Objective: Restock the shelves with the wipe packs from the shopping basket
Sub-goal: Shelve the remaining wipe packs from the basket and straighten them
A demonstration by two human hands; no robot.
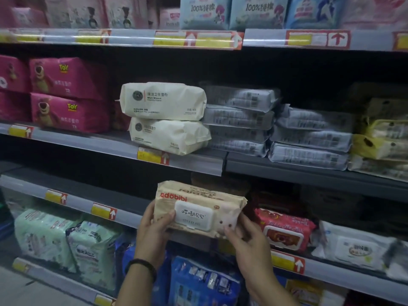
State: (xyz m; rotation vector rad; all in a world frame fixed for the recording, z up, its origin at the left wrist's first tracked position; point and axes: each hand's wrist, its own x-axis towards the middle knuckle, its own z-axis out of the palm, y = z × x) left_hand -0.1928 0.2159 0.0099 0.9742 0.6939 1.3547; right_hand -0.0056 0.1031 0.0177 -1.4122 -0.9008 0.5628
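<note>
Two hands hold a beige wipe pack point(198, 202) in front of the shelves.
The left hand point(154, 228) grips the left end of the pack, and the right hand point(245, 241) grips its right end from below. The pack is in the air before the lower shelf point(79, 204), just left of a red pack point(284, 230), below two cream packs point(163, 100).

"adobibi" printed in red on the beige wipe pack point(198, 208), "TOY" in yellow and "72" shown on the pink bear packs point(66, 78), "Wet Wipes" read on the cream pack point(163, 101), "100%" written on the pale blue packs point(205, 12), white up-arrows carried on the red shelf tags point(318, 38)
</note>
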